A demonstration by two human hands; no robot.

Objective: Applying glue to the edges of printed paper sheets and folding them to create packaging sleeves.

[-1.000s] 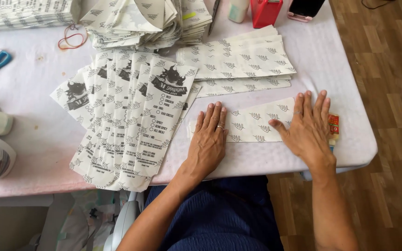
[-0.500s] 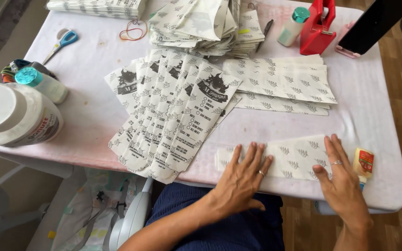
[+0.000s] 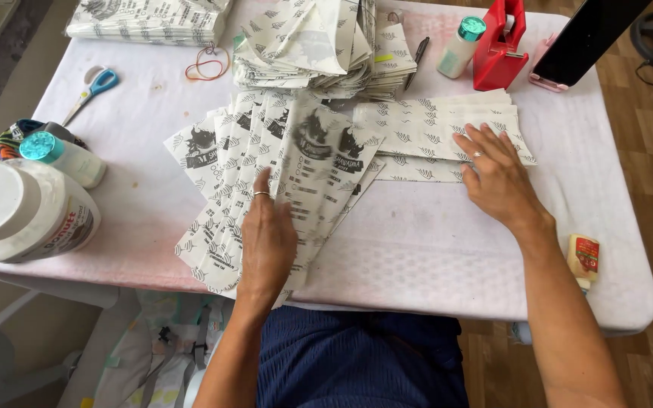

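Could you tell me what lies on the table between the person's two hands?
In the head view, between the left hand and right hand: the fanned printed bags' right edge, then bare tablecloth.

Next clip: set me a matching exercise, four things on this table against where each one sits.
Things:
1. left hand
2. right hand
3. scissors
4. red tape dispenser

Places:
A. far right, beside a teal-capped bottle
B. flat on the fanned printed paper bags
C. far left, near a rubber band
D. on the stack of flat leaf-patterned sheets

Pairs: 1-B, 2-D, 3-C, 4-A
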